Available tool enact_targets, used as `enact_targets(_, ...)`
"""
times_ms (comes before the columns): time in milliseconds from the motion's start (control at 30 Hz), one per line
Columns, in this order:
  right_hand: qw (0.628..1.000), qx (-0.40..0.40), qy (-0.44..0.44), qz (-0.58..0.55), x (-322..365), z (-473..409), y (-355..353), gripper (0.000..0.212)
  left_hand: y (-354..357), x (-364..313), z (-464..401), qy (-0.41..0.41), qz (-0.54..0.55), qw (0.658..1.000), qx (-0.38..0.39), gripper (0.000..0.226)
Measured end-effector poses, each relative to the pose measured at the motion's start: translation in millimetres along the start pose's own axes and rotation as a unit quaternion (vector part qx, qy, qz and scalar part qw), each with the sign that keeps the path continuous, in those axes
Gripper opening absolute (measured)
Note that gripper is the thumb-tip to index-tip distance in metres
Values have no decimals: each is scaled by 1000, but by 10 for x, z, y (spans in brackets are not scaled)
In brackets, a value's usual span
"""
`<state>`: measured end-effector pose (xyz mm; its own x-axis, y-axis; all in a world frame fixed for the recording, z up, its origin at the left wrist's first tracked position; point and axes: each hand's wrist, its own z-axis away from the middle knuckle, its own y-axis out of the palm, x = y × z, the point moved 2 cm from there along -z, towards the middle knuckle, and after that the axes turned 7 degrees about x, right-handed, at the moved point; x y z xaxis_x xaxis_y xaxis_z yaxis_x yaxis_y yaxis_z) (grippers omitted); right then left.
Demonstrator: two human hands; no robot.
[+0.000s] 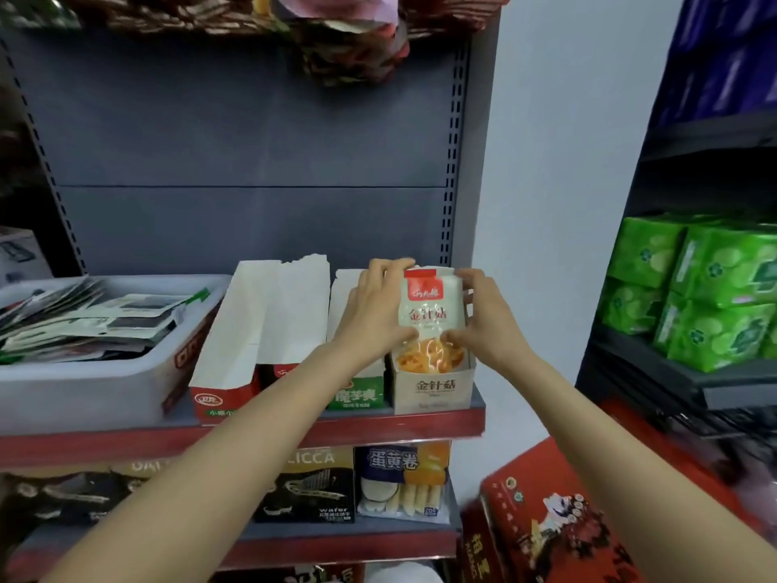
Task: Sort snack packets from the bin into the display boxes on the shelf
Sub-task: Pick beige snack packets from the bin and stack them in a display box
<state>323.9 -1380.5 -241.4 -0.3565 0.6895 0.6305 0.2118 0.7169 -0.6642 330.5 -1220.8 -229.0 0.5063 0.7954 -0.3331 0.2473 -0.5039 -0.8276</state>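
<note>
At the right end of the shelf [252, 435], two hands hold one snack packet [431, 305] upright over a display box [433, 391].

Seen from the head camera, the left hand [374, 313] curls its fingers round the packet's left edge and the right hand [487, 321] grips its right edge, thumbs on the front. The packet's lower part, showing orange contents, sits inside the beige box, the rightmost on the shelf. Left of it stand a green-fronted box [357, 395] and a tall red-and-white box [227, 372] with white flaps raised. At the far left a grey bin [84, 389] holds a heap of packets [92, 321]. Green packs [706, 288] fill a rack on the right.
</note>
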Motion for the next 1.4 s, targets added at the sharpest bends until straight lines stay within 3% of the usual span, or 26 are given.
enact_targets(100, 997, 16, 18, 71, -26, 41, 20, 86, 31, -6, 14, 6, -91, 995, 34, 86)
enact_targets(233, 985, 26, 16, 171, 36, 74, -4, 83, 15, -9, 8, 12, -122, 991, 47, 84)
enact_targets(333, 988, -23, -21, 149, 163, 89, 24, 73, -73, 0, 33, 17, -100, 994, 28, 77)
enact_targets(433, 988, -45, -88, 115, 381, 89, 145, 53, -246, 78, 141, 31, -65, 997, -35, 52)
enact_targets(567, 989, 2, -135, 55, 750, 7, 490, 35, -564, 419, 408, 13, -22, 997, -74, 29)
enact_targets(800, 979, 81, -188, 9, 1576, -269, 1428, 36, -1298, 1526, 941, -93, -40, 984, -148, 17)
enact_targets(900, 974, 136, -179, 26, 1849, -424, 1841, 44, -1566, 2063, 1102, -154, -78, 979, -108, 25)
enact_targets(1000, 967, 196, -156, 49, 2028, -585, 2179, 53, -1743, 2472, 1208, -209, -126, 970, -13, 53)
enact_targets(1100, 954, 239, -170, 66, 2233, -677, 2406, 62, -1917, 2716, 1306, -280, -180, 942, 26, 82)
enact_targets(1233, 930, 282, -193, 138, 2571, -785, 2700, 67, -2073, 2995, 1483, -336, -128, 930, 77, 113)
enact_targets(1333, 919, 298, -176, 190, 2674, -857, 2889, 52, -2039, 3105, 1616, -313, -23, 946, 81, 103)
enact_targets(1400, 924, 277, -188, 184, 2717, -847, 2910, 38, -2002, 3128, 1657, -311, -40, 948, 62, 86)
